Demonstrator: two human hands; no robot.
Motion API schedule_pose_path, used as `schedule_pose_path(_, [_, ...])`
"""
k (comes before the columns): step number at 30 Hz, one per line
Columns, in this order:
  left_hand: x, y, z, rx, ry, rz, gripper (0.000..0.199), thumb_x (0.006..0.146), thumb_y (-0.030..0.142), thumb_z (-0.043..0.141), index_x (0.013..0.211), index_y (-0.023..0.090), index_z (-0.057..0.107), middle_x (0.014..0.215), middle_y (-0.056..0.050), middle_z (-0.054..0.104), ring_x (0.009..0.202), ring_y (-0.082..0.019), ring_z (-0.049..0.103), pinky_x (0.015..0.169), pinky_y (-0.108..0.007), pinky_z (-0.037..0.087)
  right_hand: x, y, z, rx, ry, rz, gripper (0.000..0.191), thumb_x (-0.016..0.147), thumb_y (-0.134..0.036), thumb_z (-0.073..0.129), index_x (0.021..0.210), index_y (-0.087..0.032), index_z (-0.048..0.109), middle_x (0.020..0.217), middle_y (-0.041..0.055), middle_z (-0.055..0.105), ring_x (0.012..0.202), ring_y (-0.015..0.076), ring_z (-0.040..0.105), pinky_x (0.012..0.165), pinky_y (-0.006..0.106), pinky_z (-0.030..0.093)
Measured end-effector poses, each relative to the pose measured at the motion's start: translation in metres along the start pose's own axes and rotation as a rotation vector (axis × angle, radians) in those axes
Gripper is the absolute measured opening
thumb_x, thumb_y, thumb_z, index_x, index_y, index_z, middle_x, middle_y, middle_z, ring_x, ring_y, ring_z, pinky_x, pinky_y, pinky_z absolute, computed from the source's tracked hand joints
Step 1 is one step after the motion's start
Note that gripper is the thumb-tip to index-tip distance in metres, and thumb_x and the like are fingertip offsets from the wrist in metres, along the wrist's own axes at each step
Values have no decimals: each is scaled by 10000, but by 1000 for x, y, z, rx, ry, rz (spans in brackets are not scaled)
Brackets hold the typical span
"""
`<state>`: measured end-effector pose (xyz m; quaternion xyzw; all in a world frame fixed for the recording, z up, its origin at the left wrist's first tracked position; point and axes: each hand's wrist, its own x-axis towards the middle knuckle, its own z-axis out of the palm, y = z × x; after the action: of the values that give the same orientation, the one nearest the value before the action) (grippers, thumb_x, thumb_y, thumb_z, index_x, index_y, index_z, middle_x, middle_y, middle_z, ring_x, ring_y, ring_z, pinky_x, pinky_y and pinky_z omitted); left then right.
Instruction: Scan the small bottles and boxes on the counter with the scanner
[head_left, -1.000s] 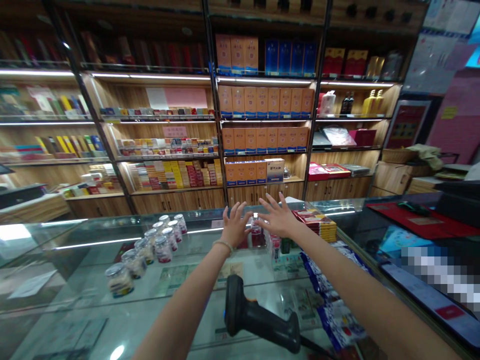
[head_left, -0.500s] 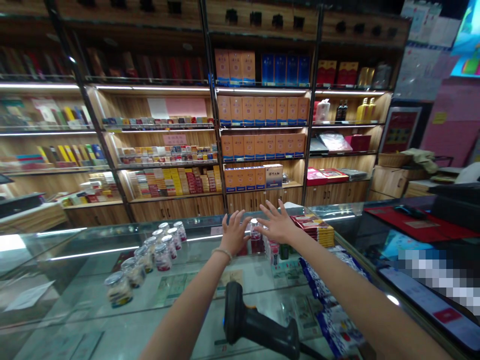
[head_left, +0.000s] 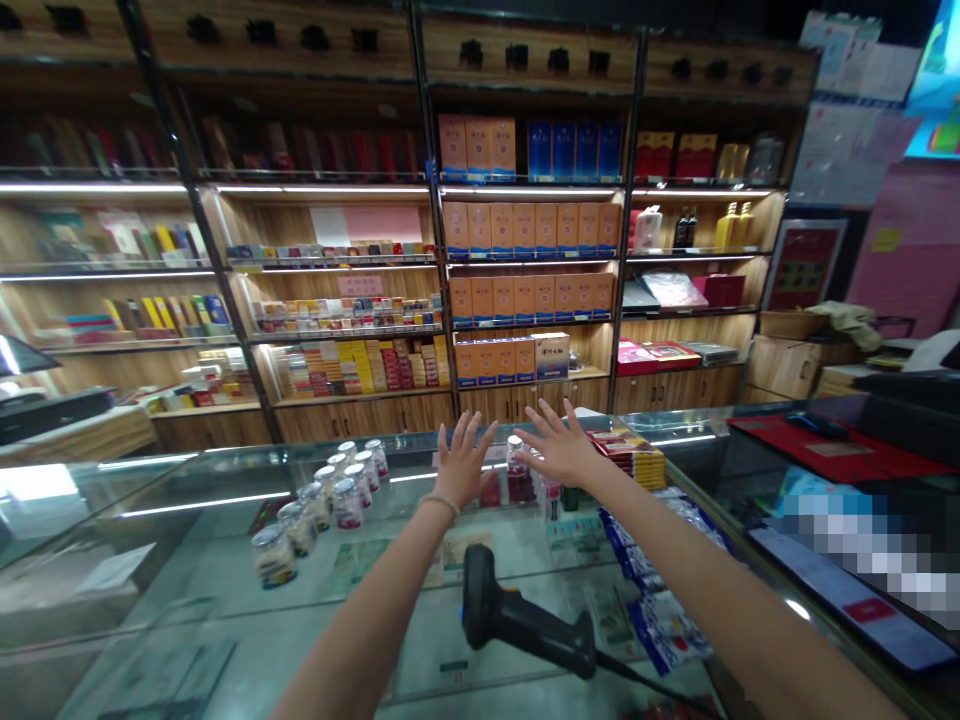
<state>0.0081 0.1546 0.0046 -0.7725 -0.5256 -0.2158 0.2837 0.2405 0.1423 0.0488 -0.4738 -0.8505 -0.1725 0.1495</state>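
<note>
My left hand is stretched out over the glass counter, fingers spread and holding nothing. Beside it, my right hand reaches forward with its fingers apart, also with nothing in it. Between the two hands stands a small jar with a pale lid. Small packages, partly hidden by my right hand, are lined up near it. Two rows of lidded jars stand to the left of my left hand. A black barcode scanner lies on the glass between my forearms.
Stacked red and yellow packets and blue-and-white bags lie near my right arm. At the right are a phone and a red mat. Lit shelves with orange boxes stand behind the counter.
The view has shifted slightly, so the jars and shelves sit a little further right. Both hands stay outstretched in nearly the same place, and nothing was taken hold of.
</note>
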Motion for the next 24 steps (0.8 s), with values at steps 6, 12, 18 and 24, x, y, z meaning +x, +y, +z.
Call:
schedule_pose_path(6, [-7,-1,-23,-14,28,-46,794,792,432,731,1510,342,404,1617,-114,334,1505,-340,252,1223,-612,23,-8,-6,-4,-8,80,-28,624,1002,-657,214,1469,-340,482,1653,74,249,1541,312,134,1200,647,-47])
schedule_pose_path(12, [-16,-1,-44,-21,81,-64,704,803,359,719,1462,317,477,1583,-131,387,1482,-335,299,1219,-610,74,-19,-18,-9,-32,163,-63,550,1019,-598,278,1457,-344,493,1643,70,284,1537,301,158,1201,649,-30])
schedule_pose_path(18, [-26,-2,-63,-28,101,-79,669,814,368,708,1445,314,494,1572,-128,404,1473,-330,314,1220,-597,82,-25,-31,-17,-39,173,-63,535,1015,-587,313,1465,-351,480,1645,59,284,1530,297,180,1205,640,-37])
schedule_pose_path(24, [-37,-2,-84,-8,113,-125,611,832,353,695,1419,315,528,1566,-128,411,1469,-334,321,1216,-606,78,-29,-45,-21,-11,175,-67,562,1013,-613,276,1468,-349,474,1644,66,286,1534,302,162,1200,649,-28])
